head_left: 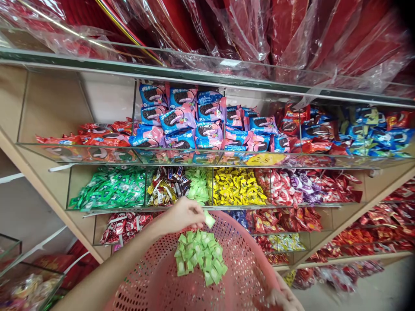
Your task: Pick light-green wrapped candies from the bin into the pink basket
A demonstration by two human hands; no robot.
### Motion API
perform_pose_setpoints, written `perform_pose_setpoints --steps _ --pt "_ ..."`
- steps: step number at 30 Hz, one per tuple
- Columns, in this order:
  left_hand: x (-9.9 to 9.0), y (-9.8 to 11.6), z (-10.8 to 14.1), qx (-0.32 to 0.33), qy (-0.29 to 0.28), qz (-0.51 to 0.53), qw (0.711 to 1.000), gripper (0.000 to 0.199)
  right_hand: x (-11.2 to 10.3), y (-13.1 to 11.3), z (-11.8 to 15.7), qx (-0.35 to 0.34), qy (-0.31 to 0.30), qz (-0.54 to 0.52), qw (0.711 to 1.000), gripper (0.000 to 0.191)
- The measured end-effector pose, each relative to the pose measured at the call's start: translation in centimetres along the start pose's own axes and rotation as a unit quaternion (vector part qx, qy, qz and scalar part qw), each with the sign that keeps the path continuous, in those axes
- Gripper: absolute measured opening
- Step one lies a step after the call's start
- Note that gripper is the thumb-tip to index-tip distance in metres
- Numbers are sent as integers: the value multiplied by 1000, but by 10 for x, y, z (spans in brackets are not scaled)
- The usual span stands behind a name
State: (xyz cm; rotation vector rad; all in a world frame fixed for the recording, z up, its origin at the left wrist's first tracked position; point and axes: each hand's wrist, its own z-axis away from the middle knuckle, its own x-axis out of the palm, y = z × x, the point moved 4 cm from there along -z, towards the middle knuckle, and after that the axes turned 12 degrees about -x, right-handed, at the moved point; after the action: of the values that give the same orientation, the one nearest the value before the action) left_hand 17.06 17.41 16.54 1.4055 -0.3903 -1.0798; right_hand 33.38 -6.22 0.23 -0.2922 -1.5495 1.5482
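Note:
My left hand [181, 216] is over the near-left rim of a pink perforated plastic basket [240, 242]. Its fingers are pinched together, with a light green wrapped candy [209, 219] at the fingertips. Below, a loose pile of the same green candies [201, 257] lies in the basket. Fingers of my right hand [280, 296] grip the basket's rim at the lower right, partly seen through its wall. Just beyond the left hand, more light green candies [197, 185] fill a narrow shelf compartment.
Glass-fronted shelves hold green packets [113, 185], yellow candies [238, 185], red and white sweets [282, 188] and blue cookie packs [178, 119]. A glass shelf edge [194, 157] runs above the left hand. Red plastic-wrapped goods [243, 30] lie on top.

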Motion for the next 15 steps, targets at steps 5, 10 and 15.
perform_pose_setpoints --steps 5,10,15 --pt "19 -5 5 -30 -53 -93 994 16 1 -1 1 -7 -3 4 1000 69" --pt "-10 14 -13 35 39 -222 974 30 0 0 1 -24 14 4 1000 67" --pt "-49 30 -52 96 227 -351 903 15 -3 -1 -1 -26 1 34 999 69"
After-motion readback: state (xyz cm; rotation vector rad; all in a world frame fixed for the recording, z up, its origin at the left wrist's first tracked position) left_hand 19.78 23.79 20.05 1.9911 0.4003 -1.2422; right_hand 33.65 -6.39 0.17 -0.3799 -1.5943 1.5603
